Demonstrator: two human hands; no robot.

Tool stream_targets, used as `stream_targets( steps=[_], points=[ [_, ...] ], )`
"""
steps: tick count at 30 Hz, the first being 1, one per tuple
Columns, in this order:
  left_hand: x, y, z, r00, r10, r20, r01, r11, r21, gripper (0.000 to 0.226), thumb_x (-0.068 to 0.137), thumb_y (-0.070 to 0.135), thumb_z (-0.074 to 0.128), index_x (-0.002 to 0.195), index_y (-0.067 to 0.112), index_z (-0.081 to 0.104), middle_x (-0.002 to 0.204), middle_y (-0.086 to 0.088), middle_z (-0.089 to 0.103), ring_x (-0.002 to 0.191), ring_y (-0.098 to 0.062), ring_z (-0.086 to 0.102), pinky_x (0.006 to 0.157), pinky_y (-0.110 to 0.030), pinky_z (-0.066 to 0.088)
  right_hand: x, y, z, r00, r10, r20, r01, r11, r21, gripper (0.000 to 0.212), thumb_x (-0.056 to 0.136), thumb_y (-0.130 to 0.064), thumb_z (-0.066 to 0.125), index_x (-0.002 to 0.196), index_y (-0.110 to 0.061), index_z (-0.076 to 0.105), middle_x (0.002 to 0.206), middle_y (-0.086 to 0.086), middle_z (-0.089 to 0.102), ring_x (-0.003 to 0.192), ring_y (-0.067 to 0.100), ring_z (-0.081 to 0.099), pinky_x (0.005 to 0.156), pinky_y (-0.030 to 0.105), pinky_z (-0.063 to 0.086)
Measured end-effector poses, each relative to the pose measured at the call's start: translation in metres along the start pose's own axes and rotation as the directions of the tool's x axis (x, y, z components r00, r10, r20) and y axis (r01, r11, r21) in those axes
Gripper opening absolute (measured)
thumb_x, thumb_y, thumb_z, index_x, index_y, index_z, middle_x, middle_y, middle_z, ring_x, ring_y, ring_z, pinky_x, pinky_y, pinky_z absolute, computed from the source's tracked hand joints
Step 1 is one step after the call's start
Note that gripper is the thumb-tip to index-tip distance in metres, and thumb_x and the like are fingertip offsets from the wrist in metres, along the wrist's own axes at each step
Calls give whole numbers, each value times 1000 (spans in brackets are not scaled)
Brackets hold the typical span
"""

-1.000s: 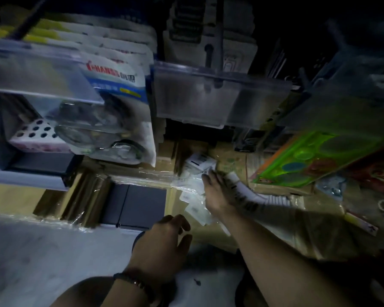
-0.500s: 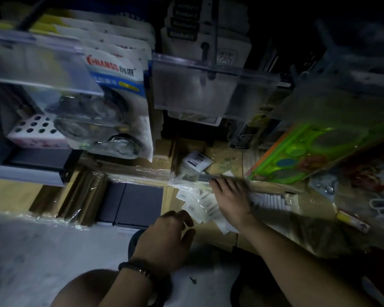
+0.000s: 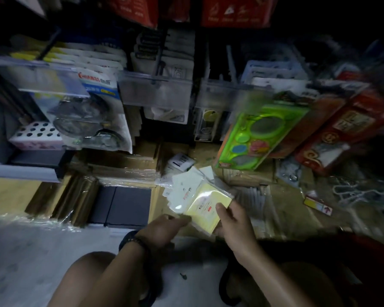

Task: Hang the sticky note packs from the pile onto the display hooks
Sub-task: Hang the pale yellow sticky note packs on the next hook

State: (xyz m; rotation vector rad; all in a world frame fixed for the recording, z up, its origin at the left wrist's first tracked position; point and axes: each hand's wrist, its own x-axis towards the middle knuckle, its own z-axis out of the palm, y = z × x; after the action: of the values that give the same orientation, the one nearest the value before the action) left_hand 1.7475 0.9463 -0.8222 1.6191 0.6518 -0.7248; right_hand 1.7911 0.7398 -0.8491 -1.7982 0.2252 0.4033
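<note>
A yellow sticky note pack (image 3: 205,207) is gripped in the fingers of the right hand (image 3: 235,224), thumb on top, just before the pile (image 3: 184,187) below the display hooks (image 3: 160,60). Its corner is met by the left hand (image 3: 162,229); whether it is pinched cannot be told

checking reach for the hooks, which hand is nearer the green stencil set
Right. The right hand, gripping the yellow sticky note pack, is below the green stencil set; the left hand sits farther to the left.

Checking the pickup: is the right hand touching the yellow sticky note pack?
Touching. Head view: the right hand pinches the yellow sticky note pack, thumb across its face.
</note>
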Motion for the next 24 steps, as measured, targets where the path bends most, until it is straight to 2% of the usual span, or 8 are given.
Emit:
stream_targets(
  steps=[2,4,7,10,14,18,21,24],
  points=[
    [-10,3,6,997,-25,77,41,978,-204,21,99,45,70,109,26,68,121,-2,71,115,-25,67,91,-43,62,-15,6,-10,996,84,5,-83,969,233,14,109,-27,61,117,-26,73,116,7,79,108,29,76,86,54,65],
    [-16,5,16,996,1,88,31,931,-362,16,102,31,68,113,20,71,108,-4,80,100,-25,77,84,-43,64,-27,4,-16,984,164,65,-175,886,429,19,110,-14,56,122,-16,70,116,13,80,105,32,78,79,49,65],
    [-18,8,25,988,81,132,1,847,-531,17,101,14,65,114,6,71,104,-14,81,86,-28,79,89,-49,62,-32,-3,-14,981,172,95,-196,842,502,20,110,-13,55,124,-10,68,116,16,80,105,34,77,85,53,62],
    [-20,13,26,973,199,118,-75,753,-653,28,100,-2,58,127,-7,62,121,-28,75,104,-39,77,85,-49,67,-31,-9,-15,983,158,89,-181,858,480,21,109,-16,58,125,-5,67,114,20,79,105,40,77,85,58,61],
    [-24,12,32,970,234,66,-133,739,-661,30,101,-7,56,131,-8,59,122,-28,75,106,-41,77,85,-49,67,-33,-6,-29,996,85,27,-89,939,331,17,104,-14,67,120,-9,70,110,18,80,92,33,80,69,46,65],
    [-25,13,40,979,204,22,-147,774,-616,35,97,-2,67,131,-6,59,121,-27,76,109,-42,76,89,-54,62,-28,-12,-52,995,-84,-57,94,975,199,58,80,-6,92,128,-26,69,110,0,78,98,13,77,79,35,64],
    [-35,15,48,982,188,29,-136,799,-586,54,83,11,82,130,-6,61,121,-27,76,117,-49,71,84,-50,63,-28,-13,-57,993,-114,-32,118,979,164,53,77,-2,93,122,-21,74,109,-2,81,101,14,77,82,32,64],
    [-51,19,49,979,204,28,-156,824,-544,62,79,15,85,134,2,61,123,-21,77,119,-47,71,78,-49,66,-35,-8,-56,992,-119,-37,123,984,128,42,86,-15,88,126,-22,75,118,0,80,110,20,76,93,46,64]
  ],
)
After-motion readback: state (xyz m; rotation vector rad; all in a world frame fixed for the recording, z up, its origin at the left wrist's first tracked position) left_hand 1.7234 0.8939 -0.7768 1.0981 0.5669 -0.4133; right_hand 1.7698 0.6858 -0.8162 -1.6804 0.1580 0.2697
